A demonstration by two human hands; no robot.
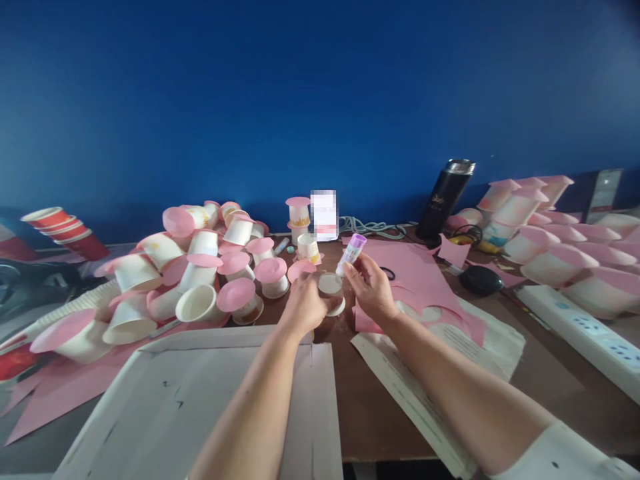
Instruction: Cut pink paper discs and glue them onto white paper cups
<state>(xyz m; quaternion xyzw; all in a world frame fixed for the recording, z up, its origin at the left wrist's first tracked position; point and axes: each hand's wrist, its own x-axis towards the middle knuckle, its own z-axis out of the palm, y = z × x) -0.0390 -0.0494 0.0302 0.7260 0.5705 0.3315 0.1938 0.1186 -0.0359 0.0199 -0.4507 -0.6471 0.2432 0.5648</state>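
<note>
The left hand [304,305] is curled around a small white paper cup [331,291], holding it by the side just above the brown tabletop [370,400], with the cup's open mouth turned up towards the camera. The right hand [371,288] grips a glue stick [351,254] between thumb and fingers; the stick has a white body and a purple cap end and tilts up and away, its lower end just beside the cup's rim. Whether stick and cup touch cannot be told.

Under the right hand lies a sheet of pink paper [415,267] with round pieces cut out of it. To the left, a heap of white cups capped with pink paper discs [200,273] covers the tabletop, and a stack of red paper cups [65,230] lies on its side beyond it. In front of the arms rests a flattened cardboard sheet [200,400]. Further right stand a black thermos flask [447,197], a black computer mouse [481,280], a white power strip [585,330] and another group of pink-topped cups [550,227] against the blue wall [320,100].
</note>
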